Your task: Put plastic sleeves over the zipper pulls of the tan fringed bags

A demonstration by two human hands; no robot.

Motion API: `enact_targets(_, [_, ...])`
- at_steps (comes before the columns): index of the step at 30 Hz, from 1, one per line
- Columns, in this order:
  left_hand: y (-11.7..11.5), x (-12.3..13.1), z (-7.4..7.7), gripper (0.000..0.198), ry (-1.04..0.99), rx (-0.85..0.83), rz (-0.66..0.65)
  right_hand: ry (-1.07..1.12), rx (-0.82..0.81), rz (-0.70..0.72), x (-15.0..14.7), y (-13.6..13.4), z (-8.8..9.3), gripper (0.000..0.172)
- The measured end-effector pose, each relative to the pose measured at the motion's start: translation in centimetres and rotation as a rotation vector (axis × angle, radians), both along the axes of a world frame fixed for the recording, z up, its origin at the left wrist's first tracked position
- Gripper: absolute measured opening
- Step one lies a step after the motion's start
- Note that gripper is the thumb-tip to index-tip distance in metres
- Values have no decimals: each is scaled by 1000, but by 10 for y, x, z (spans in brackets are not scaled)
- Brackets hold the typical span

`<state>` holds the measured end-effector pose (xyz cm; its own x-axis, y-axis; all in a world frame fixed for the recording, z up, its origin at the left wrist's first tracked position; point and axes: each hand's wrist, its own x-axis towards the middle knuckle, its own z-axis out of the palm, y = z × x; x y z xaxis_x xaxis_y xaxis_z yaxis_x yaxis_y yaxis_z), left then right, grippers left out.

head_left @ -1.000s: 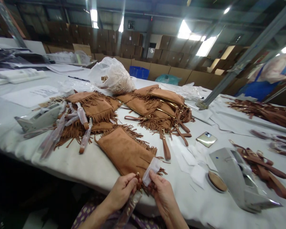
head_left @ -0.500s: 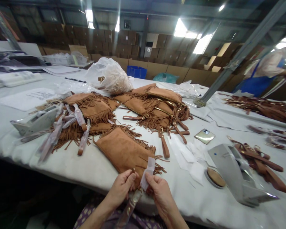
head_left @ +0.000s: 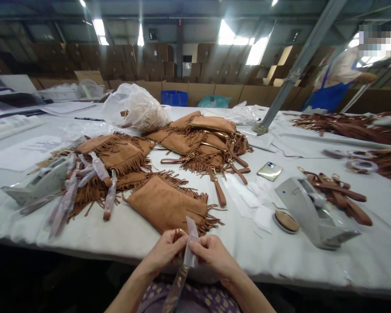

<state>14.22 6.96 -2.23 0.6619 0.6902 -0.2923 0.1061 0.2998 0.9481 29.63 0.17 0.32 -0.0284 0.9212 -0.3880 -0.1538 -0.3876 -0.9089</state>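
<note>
A brown suede pouch [head_left: 167, 202] with fringed edges lies flat at the table's front edge. A wrist strap [head_left: 176, 289] in clear plastic hangs down over my lap from between my hands. Around the strap's upper end, a strip of translucent white wrapping [head_left: 192, 227] stands up between my fingers. My right hand [head_left: 213, 254] is closed, pinching this strip between thumb and forefinger. My left hand [head_left: 167, 248] is closed too, its thumb against the strip's left side by the pouch's near corner; a bit of metal shows at its fingertips. The strap's clasp is hidden by my fingers.
More fringed pouches [head_left: 211, 130] are piled behind, and others with wrapped straps [head_left: 110, 195] lie left. Tape dispensers stand left [head_left: 39, 178] and right [head_left: 313, 213]. A phone [head_left: 270, 171], loose brown straps [head_left: 340, 195] and a metal post [head_left: 293, 74] are rightward. A person [head_left: 339, 78] stands far right.
My hands have come closer together, and the wrapping strip has moved left between them, now upright around the strap's top. The camera view has turned slightly right.
</note>
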Motion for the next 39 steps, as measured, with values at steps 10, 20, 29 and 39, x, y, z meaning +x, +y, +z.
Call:
enact_targets(10, [-1,-3,-1,49,-22,87,-91,-80,-90,-205,-8,-5,-14,51])
enact_targets(20, [-5,-9,7,46,-30,164,-146,-126,-20,-256,-12,-11,-14,49])
enact_targets(29, [-5,-9,7,48,-36,185,-141,33,-29,-259,-4,-11,-11,48])
enact_targets(39, [-5,-6,-4,62,-173,106,-150,466,-215,-482,1,1,-16,31])
